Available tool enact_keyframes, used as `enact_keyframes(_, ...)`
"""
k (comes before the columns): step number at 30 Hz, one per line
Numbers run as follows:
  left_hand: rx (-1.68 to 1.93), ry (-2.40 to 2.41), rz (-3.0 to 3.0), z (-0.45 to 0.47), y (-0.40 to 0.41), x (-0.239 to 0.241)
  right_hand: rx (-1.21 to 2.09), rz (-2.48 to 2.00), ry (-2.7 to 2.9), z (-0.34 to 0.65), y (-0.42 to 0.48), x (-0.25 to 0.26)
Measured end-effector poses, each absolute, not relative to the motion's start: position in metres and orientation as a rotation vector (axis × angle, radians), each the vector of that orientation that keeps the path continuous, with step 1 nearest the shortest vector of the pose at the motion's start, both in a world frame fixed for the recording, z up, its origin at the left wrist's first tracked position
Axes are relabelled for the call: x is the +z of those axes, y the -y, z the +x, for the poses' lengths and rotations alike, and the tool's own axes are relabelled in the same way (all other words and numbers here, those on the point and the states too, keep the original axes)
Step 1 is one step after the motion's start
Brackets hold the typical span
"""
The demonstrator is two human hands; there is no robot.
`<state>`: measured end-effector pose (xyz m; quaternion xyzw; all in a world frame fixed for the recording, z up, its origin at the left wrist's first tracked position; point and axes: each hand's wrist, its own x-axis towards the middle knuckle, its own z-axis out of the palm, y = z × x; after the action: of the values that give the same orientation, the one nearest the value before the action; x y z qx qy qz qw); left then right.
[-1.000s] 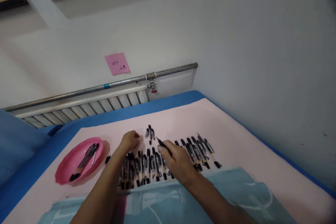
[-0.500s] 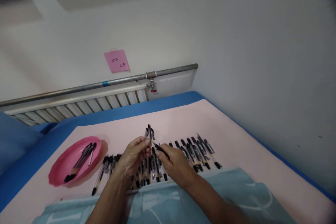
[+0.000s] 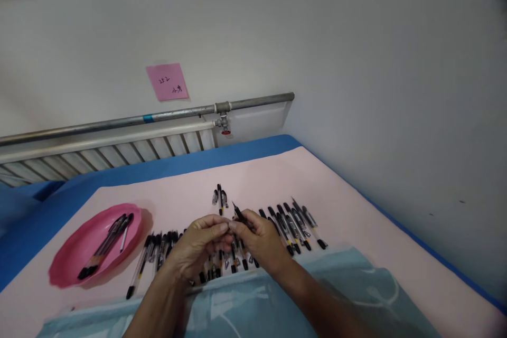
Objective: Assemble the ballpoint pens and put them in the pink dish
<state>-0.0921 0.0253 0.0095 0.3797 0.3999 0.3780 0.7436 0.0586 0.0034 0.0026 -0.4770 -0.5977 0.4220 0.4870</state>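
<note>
My left hand (image 3: 206,240) is closed in a pinch, its fingertips meeting those of my right hand; whatever is between them is too small to make out. My right hand (image 3: 259,237) grips a black pen part (image 3: 239,213) whose thin pointed tip sticks up and to the left. Beneath both hands, pen pieces with black ends (image 3: 216,264) lie side by side, partly covered by my fingers. To the right of my right hand is a row of clear-barrelled pens (image 3: 293,227) with black ends. Just beyond my hands lies a small group of pen parts (image 3: 219,198).
A pink oval dish (image 3: 65,261) at the left holds several pens (image 3: 105,248). More pens (image 3: 158,248) lie beside it. Light blue cloth (image 3: 237,306) covers the near edge of the pink table top (image 3: 257,179). A radiator (image 3: 119,158) and pipe (image 3: 178,115) run along the wall.
The pen part in my right hand has turned from pointing at my left fingers to pointing upward. My fingertips have come together. The camera view has shifted slightly.
</note>
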Motion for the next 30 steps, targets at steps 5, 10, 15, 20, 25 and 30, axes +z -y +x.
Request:
enact_keyframes(5, 0.816, -0.877, 0.740, -0.095, -0.028, 0.010, 1.027, -1.217, 1.500, 0.061, -0.004, 0.004)
enact_keyframes(10, 1.059, -0.802, 0.553, -0.104, -0.040, 0.007, 0.966, -1.230, 1.658, 0.060, 0.000, 0.006)
enact_keyframes(15, 1.091, -0.721, 0.492, -0.103, -0.039, 0.004, 0.925, -1.256, 1.761, 0.054, 0.002, 0.001)
enact_keyframes(20, 1.084, -0.734, 0.482, -0.093, -0.034, 0.002, 0.891, -1.239, 1.738, 0.054, 0.000, 0.001)
enact_keyframes(25, 1.091, -0.733, 0.488, -0.089, -0.032, -0.001, 0.876, -1.262, 1.744, 0.057, 0.000, 0.003)
enact_keyframes(30, 1.115, -0.731, 0.483, -0.086, -0.032, -0.002, 0.859, -1.278, 1.765, 0.057, 0.001, 0.003)
